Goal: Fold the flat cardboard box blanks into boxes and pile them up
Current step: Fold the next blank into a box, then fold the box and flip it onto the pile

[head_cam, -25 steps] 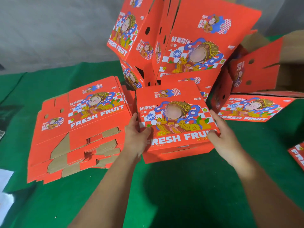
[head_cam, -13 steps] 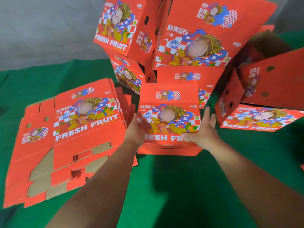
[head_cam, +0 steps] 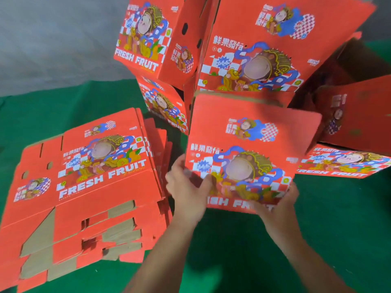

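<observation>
I hold a red "FRESH FRUIT" cardboard box (head_cam: 249,144) up off the green surface at centre, its printed face tilted toward me. My left hand (head_cam: 186,187) grips its lower left corner and my right hand (head_cam: 279,199) grips its lower right corner. A thick stack of flat red box blanks (head_cam: 88,187) lies to the left, brown cut-out flaps showing along its near edge. Behind the held box rises a pile of folded boxes (head_cam: 254,49), leaning at different angles.
More folded boxes lie at the right: one (head_cam: 342,161) flat on the green cloth (head_cam: 338,240), another (head_cam: 359,115) tilted above it with an open brown inside. A grey wall (head_cam: 53,39) stands behind.
The box rested on the cloth with my hands at its sides; now both hands grip its lower corners and it is lifted and tipped up toward me.
</observation>
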`<state>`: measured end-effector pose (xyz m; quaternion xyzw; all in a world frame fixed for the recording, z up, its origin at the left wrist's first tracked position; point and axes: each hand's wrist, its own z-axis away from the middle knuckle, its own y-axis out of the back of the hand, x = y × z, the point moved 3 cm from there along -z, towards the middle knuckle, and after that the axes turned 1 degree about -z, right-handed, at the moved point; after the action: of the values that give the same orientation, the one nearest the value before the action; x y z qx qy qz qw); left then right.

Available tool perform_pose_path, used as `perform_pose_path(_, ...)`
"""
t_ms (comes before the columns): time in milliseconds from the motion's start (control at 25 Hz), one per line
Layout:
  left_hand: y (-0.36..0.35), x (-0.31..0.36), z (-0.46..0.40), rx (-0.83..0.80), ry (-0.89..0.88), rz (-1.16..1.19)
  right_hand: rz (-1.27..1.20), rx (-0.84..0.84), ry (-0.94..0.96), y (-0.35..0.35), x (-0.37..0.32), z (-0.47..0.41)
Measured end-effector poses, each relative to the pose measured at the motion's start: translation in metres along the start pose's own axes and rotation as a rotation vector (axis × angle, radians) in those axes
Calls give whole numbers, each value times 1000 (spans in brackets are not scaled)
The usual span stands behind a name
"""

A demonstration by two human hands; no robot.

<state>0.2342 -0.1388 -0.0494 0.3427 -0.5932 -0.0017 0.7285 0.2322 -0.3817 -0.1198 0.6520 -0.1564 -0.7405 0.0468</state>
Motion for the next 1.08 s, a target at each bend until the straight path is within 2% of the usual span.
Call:
perform_pose_path(40, -5, 8, -15, -54, -23, -83, 72, 110, 13, -1, -9, -22)
perform_pose_path(120, -15, 23, -43, -154, 64, -259, 228, 249, -42, -1, -28, -71)
perform_pose_path(160, -20, 29, -54, -177, 91, -277, 156, 238, -107, -5, -37, -92)
perform_pose_path(240, -27, 40, -70, -193, 110, -90, 14, 176, -241, -20, -52, -121)
perform_pose_path(320, -28, 46, -84, -232, 111, 84, 38, 120, -318, -30, -64, -141)
perform_pose_path(480, -24, 55, -107, -453, 84, 102, -251, -121, -468, -42, -79, -144)
perform_pose_path(600, -10, 40, -84, -328, 73, 124, -100, -110, -387, -71, -81, -98)
perform_pose_path(720, 14, 11, -46, -161, -32, 142, -197, -291, -422, -128, -85, -34)
perform_pose_path(800, 44, -12, -31, 39, -140, -33, -206, -405, -448, -165, -92, -2)
perform_pose_path(880, 80, -34, -26, 154, -86, -316, -184, -480, -403, -194, -101, 22)
perform_pose_path(960, 105, -55, -20, 30, 85, -580, -104, -522, -332, -216, -109, 40)
perform_pose_path(1080, 120, -73, -8, -225, 6, -728, 87, -559, -284, -235, -116, 53)
